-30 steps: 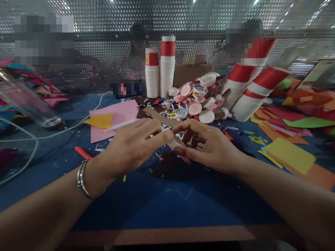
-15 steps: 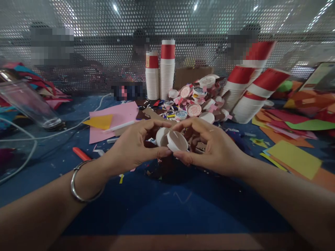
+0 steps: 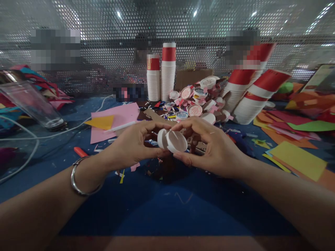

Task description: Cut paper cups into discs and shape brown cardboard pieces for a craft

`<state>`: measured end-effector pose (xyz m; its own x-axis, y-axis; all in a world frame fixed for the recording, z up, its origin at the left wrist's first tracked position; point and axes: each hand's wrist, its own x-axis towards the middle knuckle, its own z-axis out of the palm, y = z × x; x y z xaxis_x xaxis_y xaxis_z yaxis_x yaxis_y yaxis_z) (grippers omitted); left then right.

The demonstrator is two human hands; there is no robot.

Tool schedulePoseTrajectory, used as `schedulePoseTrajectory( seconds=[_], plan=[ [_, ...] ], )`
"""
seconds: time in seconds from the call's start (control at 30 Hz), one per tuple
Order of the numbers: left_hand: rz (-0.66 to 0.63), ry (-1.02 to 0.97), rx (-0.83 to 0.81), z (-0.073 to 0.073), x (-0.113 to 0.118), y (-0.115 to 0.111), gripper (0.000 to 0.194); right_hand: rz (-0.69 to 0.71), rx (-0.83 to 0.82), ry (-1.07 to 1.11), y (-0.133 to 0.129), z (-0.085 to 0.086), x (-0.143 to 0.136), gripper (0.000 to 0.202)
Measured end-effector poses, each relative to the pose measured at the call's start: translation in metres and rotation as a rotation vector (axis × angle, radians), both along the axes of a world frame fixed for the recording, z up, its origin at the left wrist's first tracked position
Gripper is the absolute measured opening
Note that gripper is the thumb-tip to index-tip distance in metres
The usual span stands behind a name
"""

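Between the fingertips of my left hand (image 3: 133,141) is a white cut-off paper cup bottom (image 3: 162,138), thumb below and fingers above. My right hand (image 3: 213,148) pinches a second white cup bottom (image 3: 178,141) the same way, its hollow side facing me. The two round pieces meet at their rims above the blue table, the right one overlapping the left in view. Whether they are joined I cannot tell. Just behind my hands lies a heap of similar cup bottoms (image 3: 195,110), several with printed or drawn circles, among paper scraps.
Tall stacks of paper cups (image 3: 168,76) stand at the back, and more cup stacks (image 3: 251,101) lean at the right. Coloured paper (image 3: 300,158) lies right, pink paper (image 3: 125,113) left. A glass bottle (image 3: 34,104) leans near a white cable (image 3: 70,128). A red-handled tool (image 3: 80,152) lies by my left wrist.
Both hands keep their grip on the cup bottoms. The two pieces have turned slightly, showing more of the right one's outer wall. The view has shifted a little.
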<state>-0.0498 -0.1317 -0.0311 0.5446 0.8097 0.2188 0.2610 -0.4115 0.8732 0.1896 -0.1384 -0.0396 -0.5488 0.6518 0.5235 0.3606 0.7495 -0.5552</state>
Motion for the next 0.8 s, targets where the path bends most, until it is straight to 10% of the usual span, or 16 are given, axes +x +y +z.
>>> schedulePoseTrajectory(
  seconds=[0.43,0.8],
  plan=[
    [-0.077,-0.011,-0.098,0.002,-0.002,-0.002,0.053,0.038,-0.120,0.035,-0.003,0.001,0.000,0.043],
    [-0.107,-0.349,-0.574,0.005,0.007,-0.009,0.029,0.041,-0.152,0.157,-0.006,0.001,-0.002,0.047]
  ],
)
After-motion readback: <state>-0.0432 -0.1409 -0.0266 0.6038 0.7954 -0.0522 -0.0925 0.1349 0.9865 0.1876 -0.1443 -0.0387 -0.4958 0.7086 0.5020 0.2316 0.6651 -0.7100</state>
